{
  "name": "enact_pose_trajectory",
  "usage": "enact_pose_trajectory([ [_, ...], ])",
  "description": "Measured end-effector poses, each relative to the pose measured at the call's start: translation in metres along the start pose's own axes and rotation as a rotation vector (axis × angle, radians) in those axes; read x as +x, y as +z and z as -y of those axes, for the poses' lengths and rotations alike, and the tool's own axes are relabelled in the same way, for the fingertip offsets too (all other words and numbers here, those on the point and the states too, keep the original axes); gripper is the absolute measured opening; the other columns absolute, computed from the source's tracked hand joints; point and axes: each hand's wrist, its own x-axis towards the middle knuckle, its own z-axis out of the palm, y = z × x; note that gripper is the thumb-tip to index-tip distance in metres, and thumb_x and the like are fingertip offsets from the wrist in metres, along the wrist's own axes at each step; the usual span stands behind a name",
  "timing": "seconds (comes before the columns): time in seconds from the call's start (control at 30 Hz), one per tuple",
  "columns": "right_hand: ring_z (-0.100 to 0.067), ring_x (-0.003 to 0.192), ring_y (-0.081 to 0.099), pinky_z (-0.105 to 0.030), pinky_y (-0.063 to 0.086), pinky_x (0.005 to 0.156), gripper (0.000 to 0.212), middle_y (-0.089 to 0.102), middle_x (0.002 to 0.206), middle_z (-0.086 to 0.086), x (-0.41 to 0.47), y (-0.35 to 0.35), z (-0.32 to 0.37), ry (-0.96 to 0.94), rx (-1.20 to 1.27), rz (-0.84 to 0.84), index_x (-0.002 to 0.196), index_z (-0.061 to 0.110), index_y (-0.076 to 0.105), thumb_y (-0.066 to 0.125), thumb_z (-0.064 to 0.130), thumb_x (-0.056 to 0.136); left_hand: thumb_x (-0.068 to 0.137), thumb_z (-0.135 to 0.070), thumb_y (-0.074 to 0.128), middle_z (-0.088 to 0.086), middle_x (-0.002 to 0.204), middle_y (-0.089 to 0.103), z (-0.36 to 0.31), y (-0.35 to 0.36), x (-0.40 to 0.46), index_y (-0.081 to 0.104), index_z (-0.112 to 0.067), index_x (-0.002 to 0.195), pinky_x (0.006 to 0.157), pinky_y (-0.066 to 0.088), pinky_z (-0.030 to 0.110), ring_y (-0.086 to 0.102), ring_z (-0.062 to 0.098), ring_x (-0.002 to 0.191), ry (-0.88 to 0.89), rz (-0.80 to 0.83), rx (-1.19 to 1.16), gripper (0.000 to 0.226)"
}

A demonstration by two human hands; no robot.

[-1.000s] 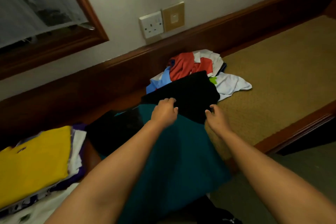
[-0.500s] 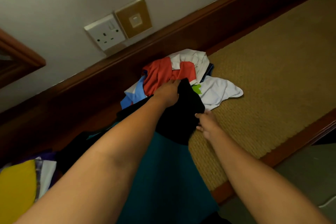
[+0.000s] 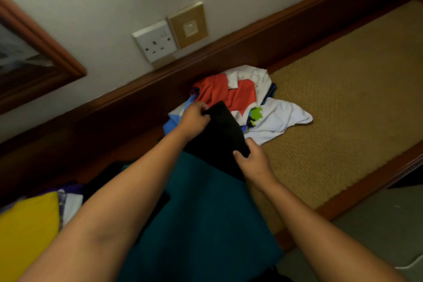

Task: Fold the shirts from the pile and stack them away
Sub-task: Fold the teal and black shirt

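Both arms reached forward, hands pinching cloth.
The left hand (image 3: pixel 194 117) curled its fingers on the far edge of a black shirt (image 3: pixel 223 130); the right hand (image 3: pixel 253 159) gripped its near corner.

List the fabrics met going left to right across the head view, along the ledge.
yellow shirt → teal shirt → black shirt, gripped by the left hand and right hand → white shirt → bare woven mat
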Motion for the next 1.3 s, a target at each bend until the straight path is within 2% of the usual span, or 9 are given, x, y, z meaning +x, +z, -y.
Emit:
enact_pose_trajectory([
  [0.17, -0.019, 0.077, 0.052, -0.029, 0.035, 0.065, 0.01, 0.058, 0.085, -0.008, -0.046, 0.075, 0.045, -0.255, -0.173, 0.091, 0.091, 0.006, 0.055, 0.062, 0.007, 0.084, 0.084, 0.003, 0.056, 0.003, 0.071, 0.052, 0.059, -0.061, -0.052, 0.053, -0.014, 0.082, 0.061, 0.041, 0.03, 0.051, 0.018, 0.064, -0.193, -0.009, -0.27, 0.018],
  [0.3, -0.03, 0.098, 0.057, -0.036, 0.043, 0.082, 0.02, 0.059, 0.106, -0.014, -0.087, 0.157, 0.06, -0.217, -0.288, 0.293, 0.107, 0.007, 0.055, 0.058, 0.014, 0.089, 0.089, -0.004, 0.058, 0.004, 0.08, 0.059, 0.126, -0.095, -0.097, 0.055, -0.019, 0.082, 0.06, 0.046, 0.027, 0.057, 0.019, 0.072, -0.376, -0.073, -0.392, 0.018],
  [0.4, -0.029, 0.12, 0.05, -0.034, 0.04, 0.102, 0.05, 0.051, 0.131, -0.014, -0.118, 0.202, 0.049, -0.115, -0.444, 0.574, 0.139, 0.012, 0.041, 0.056, 0.023, 0.094, 0.094, -0.012, 0.052, 0.005, 0.091, 0.059, 0.186, -0.101, -0.139, 0.054, -0.022, 0.088, 0.062, 0.046, 0.03, 0.057, 0.021, 0.08, -0.564, -0.135, -0.424, 0.012],
  [0.53, -0.023, 0.122, 0.05, -0.023, 0.035, 0.101, 0.042, 0.053, 0.132, -0.01, -0.159, 0.207, 0.024, -0.032, -0.503, 0.619, 0.137, 0.011, 0.047, 0.052, 0.018, 0.096, 0.089, -0.011, 0.049, 0.013, 0.089, 0.062, 0.244, -0.074, -0.197, 0.056, -0.022, 0.086, 0.076, 0.053, 0.039, 0.058, 0.024, 0.075, -0.717, -0.087, -0.411, 0.013],
  [0.7, -0.019, 0.112, 0.055, -0.021, 0.041, 0.091, 0.032, 0.057, 0.126, -0.007, -0.17, 0.172, -0.002, 0.091, -0.545, 0.429, 0.128, 0.011, 0.055, 0.051, 0.015, 0.096, 0.094, -0.018, 0.052, 0.006, 0.111, 0.059, 0.246, -0.05, -0.215, 0.058, -0.011, 0.113, 0.082, 0.043, 0.028, 0.057, 0.026, 0.104, -0.624, -0.04, -0.229, 0.021],
  [0.83, -0.024, 0.109, 0.056, -0.024, 0.041, 0.09, 0.03, 0.057, 0.12, -0.01, -0.159, 0.153, -0.01, 0.094, -0.626, 0.316, 0.124, 0.007, 0.057, 0.049, 0.01, 0.095, 0.096, -0.027, 0.053, 0.014, 0.136, 0.044, 0.236, -0.039, -0.205, 0.045, -0.01, 0.136, 0.101, 0.039, 0.041, 0.041, 0.032, 0.126, -0.557, -0.092, -0.079, 0.045],
  [0.93, -0.031, 0.11, 0.055, -0.032, 0.042, 0.091, 0.028, 0.056, 0.117, -0.015, -0.129, 0.16, -0.005, 0.014, -0.688, 0.31, 0.121, 0.005, 0.058, 0.051, 0.01, 0.094, 0.097, -0.03, 0.052, 0.013, 0.143, 0.039, 0.239, -0.038, -0.19, 0.037, -0.01, 0.143, 0.104, 0.036, 0.044, 0.034, 0.033, 0.131, -0.537, -0.098, -0.029, 0.052],
  [1.1, -0.032, 0.119, 0.05, -0.032, 0.038, 0.099, 0.033, 0.051, 0.132, -0.016, -0.043, 0.196, 0.023, -0.178, -0.7, 0.343, 0.128, 0.003, 0.055, 0.048, 0.01, 0.096, 0.096, -0.034, 0.053, 0.013, 0.135, 0.044, 0.256, -0.03, -0.169, 0.045, -0.012, 0.136, 0.099, 0.041, 0.043, 0.039, 0.031, 0.125, -0.498, -0.14, 0.09, 0.046],
  [1.3, -0.034, 0.128, 0.044, -0.041, 0.042, 0.102, 0.056, 0.033, 0.151, -0.011, 0.042, 0.234, 0.029, -0.333, -0.86, 0.573, 0.147, 0.011, 0.033, 0.044, 0.004, 0.093, 0.095, -0.031, 0.055, 0.008, 0.109, 0.053, 0.262, -0.017, -0.161, 0.055, -0.016, 0.097, 0.089, 0.044, 0.041, 0.047, 0.028, 0.107, -0.489, -0.293, 0.118, 0.015],
])
